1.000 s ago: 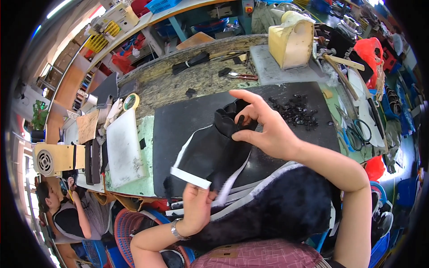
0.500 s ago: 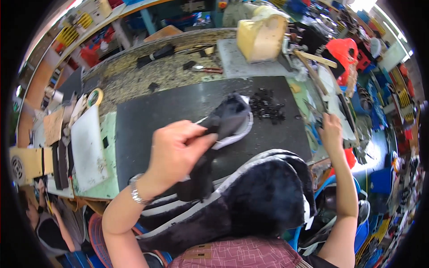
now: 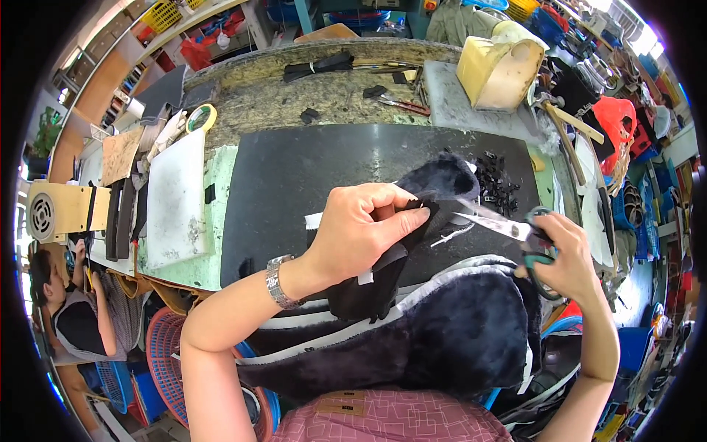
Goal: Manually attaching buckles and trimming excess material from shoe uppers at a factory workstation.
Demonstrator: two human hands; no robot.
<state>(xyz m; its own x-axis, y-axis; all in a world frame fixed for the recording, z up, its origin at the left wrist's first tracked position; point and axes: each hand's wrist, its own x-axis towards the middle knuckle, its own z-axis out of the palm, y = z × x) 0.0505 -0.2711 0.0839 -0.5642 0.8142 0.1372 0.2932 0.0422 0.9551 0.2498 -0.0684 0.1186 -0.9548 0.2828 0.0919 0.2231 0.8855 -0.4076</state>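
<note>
My left hand (image 3: 372, 225) pinches a dark zip strip or black fabric edge, raised over the black mat. From the pinch, a dark furry piece (image 3: 440, 177) with a white edge extends away to the right, and black cloth (image 3: 364, 291) hangs below. My right hand (image 3: 565, 254) has its fingers through the dark green and black handles of the scissors (image 3: 508, 227). Their blades are spread and point left, close to the fabric at my left fingertips. Large dark plush pieces (image 3: 456, 324) with white edges lie over my lap and the table's front edge.
Small black bits (image 3: 495, 184) are heaped on the black mat (image 3: 309, 158). Beyond lie red-handled pliers (image 3: 403, 105) and a cut yellowish plastic jug (image 3: 497, 74). A white board (image 3: 177, 199) and a tape roll (image 3: 201, 118) are at left, with a co-worker (image 3: 85, 302) beyond the table.
My right hand has picked up the scissors from the right side and brought them to the fabric. The view has shifted left, and my left hand still grips the cloth.
</note>
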